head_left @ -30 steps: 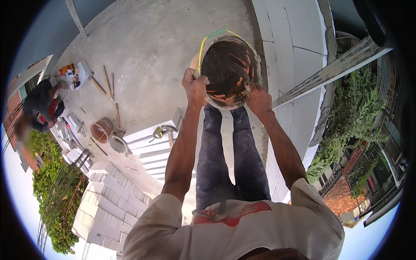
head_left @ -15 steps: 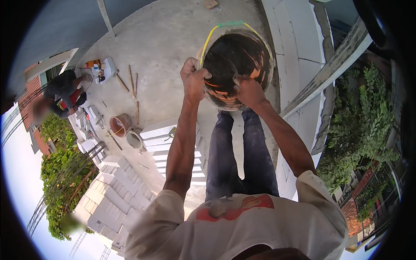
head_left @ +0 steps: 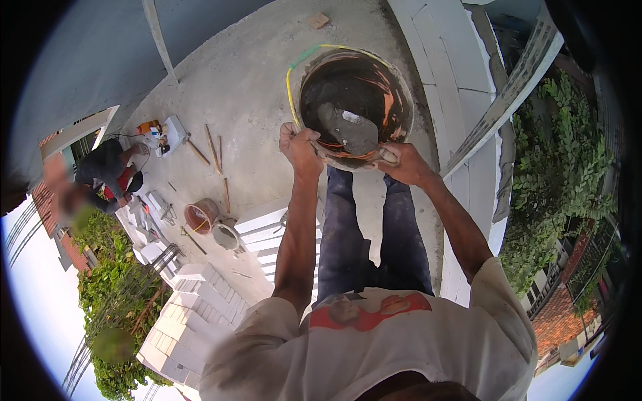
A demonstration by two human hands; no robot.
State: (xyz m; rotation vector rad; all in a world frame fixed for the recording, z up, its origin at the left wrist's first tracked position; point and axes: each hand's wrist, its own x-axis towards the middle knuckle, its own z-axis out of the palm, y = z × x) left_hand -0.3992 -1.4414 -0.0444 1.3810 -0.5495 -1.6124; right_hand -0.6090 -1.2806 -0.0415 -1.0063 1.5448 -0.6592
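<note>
A round bucket (head_left: 403, 100), crusted with dried mortar and streaked orange inside, is held tilted in front of me above my legs. My left hand (head_left: 301, 146) is closed on its near-left rim, beside the end of the yellow wire handle with a green grip (head_left: 304, 56). At the near-right rim my right hand (head_left: 406, 162) is closed around what seems to be the handle of a mortar-coated trowel (head_left: 354, 136). The trowel's grey blade lies over the bucket's inside, with a pale shiny patch on it. Wet grey mortar (head_left: 334, 87) shows deeper in the bucket.
A low wall of white blocks (head_left: 435, 73) runs along my right, crossed by a slanting pole (head_left: 501, 100). To the left are stacked blocks (head_left: 200, 301), two more buckets (head_left: 200, 215), wooden sticks (head_left: 212, 147) and a crouching person (head_left: 107, 167). A brick piece (head_left: 319, 21) lies ahead.
The bucket has shifted slightly left and its handle has swung left. My right hand has come from inside the bucket to its near-right rim, and the trowel's blade now shows more plainly.
</note>
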